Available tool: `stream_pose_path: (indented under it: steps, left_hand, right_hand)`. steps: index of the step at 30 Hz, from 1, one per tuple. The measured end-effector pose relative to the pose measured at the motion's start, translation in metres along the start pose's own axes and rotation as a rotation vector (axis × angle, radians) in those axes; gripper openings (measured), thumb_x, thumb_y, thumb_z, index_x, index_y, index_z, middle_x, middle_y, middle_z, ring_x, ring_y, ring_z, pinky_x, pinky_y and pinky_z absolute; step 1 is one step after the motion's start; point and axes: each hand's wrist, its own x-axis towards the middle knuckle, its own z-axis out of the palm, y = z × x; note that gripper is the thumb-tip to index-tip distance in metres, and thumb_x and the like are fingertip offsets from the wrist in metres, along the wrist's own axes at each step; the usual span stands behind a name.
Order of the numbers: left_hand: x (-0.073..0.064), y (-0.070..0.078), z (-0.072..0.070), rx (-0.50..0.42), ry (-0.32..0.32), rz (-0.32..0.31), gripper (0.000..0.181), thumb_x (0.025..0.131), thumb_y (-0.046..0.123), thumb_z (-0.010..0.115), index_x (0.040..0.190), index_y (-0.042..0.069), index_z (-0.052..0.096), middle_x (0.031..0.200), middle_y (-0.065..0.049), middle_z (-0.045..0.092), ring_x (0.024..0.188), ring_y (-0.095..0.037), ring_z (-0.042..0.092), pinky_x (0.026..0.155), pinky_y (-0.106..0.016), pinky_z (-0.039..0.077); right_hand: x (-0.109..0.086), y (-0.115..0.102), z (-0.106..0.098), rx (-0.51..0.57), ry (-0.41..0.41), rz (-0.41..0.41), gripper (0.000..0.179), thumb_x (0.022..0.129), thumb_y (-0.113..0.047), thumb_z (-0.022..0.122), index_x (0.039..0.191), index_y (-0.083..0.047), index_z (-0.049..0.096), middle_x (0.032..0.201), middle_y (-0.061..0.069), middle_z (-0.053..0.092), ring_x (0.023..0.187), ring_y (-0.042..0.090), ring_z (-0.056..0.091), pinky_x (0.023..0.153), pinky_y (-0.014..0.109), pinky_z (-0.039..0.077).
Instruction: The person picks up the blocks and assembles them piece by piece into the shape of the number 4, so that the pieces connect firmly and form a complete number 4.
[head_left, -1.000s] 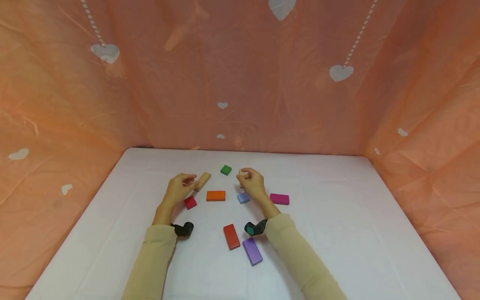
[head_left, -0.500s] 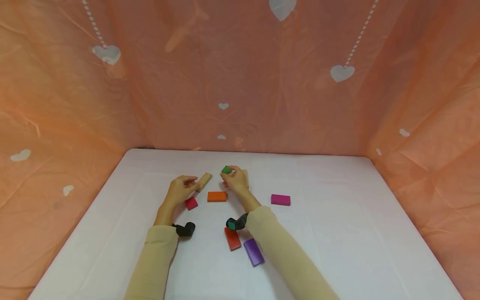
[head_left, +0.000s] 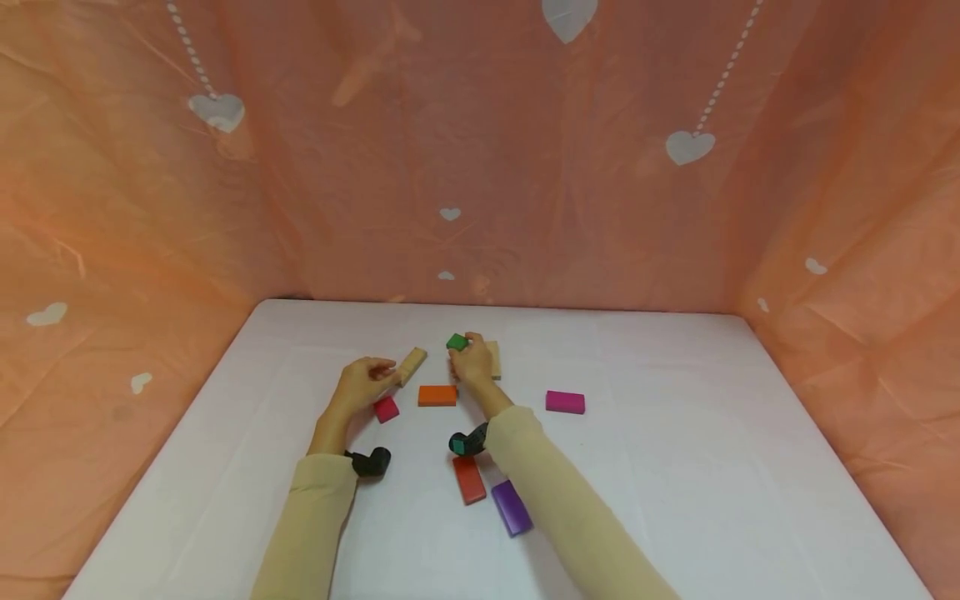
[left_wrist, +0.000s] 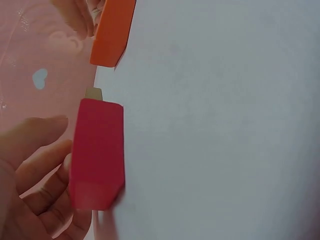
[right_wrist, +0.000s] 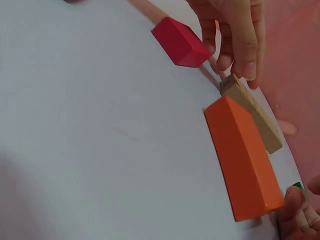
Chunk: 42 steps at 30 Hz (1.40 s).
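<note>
Right hand shift: compared with a second ago, I've got the right hand (head_left: 474, 364) further left, over at the green block (head_left: 456, 342).
Green block, head view: far part of the white table (head_left: 675, 467), pinched between right thumb and finger from what I see; second wooden block (head_left: 495, 360) peeks out beside that hand.
Left hand, head view: left hand (head_left: 362, 385) loosely curled, fingers apart, by the near end of the wooden block (head_left: 412, 365); can't tell if they touch.
Crimson block, left wrist: crimson block (left_wrist: 98, 152) partly covers left fingertips.
Orange block, right wrist: orange block (right_wrist: 241, 160) looms up front, green sliver near the thumb.
</note>
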Motion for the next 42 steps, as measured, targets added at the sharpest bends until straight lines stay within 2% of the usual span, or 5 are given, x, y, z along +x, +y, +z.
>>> stream_pose_path:
  steps: [4,8,11,18,42]
  left_hand:
    - [0.001,-0.001,0.0,0.01,-0.027,-0.011,0.034,0.086,0.011,0.068,0.113,-0.01,0.065,0.097,-0.026,0.067,0.088,-0.03,0.062,0.075,-0.025,0.045]
    - [0.002,-0.002,0.0,0.015,-0.054,-0.019,0.035,0.086,0.012,0.069,0.113,-0.01,0.065,0.097,-0.025,0.067,0.086,-0.027,0.061,0.074,-0.024,0.044]
    - [0.003,-0.003,-0.001,0.018,-0.065,-0.024,0.035,0.086,0.012,0.069,0.113,-0.009,0.065,0.097,-0.024,0.067,0.086,-0.026,0.06,0.073,-0.022,0.044]
    - [0.004,-0.004,-0.002,0.023,-0.089,-0.033,0.035,0.086,0.013,0.069,0.114,-0.008,0.065,0.097,-0.023,0.067,0.086,-0.024,0.058,0.073,-0.023,0.043]
    - [0.007,0.003,0.002,-0.002,-0.147,-0.108,0.034,0.089,0.017,0.067,0.117,-0.002,0.065,0.1,-0.018,0.065,0.09,-0.023,0.055,0.074,-0.023,0.042]
  right_hand:
    - [0.003,0.002,-0.003,-0.01,-0.014,0.015,0.053,0.091,-0.003,0.059,0.141,0.0,0.041,0.066,0.015,0.06,0.037,0.006,0.045,0.038,0.018,0.041]
    - [0.005,0.003,-0.009,-0.111,-0.001,-0.011,0.052,0.091,-0.006,0.061,0.14,0.0,0.043,0.082,0.025,0.069,0.035,0.006,0.042,0.039,0.017,0.038]
    - [0.005,0.002,-0.012,-0.164,-0.013,-0.034,0.05,0.09,-0.009,0.063,0.137,0.001,0.047,0.07,0.017,0.067,0.035,0.005,0.042,0.039,0.016,0.037]
    - [0.005,0.003,-0.014,-0.106,-0.081,-0.031,0.049,0.092,-0.009,0.06,0.137,0.002,0.046,0.049,-0.003,0.047,0.035,0.006,0.042,0.038,0.017,0.037]
    - [0.009,0.013,-0.017,-0.043,-0.116,-0.034,0.043,0.093,-0.011,0.057,0.134,0.002,0.048,0.053,-0.003,0.05,0.037,0.006,0.042,0.038,0.017,0.037]
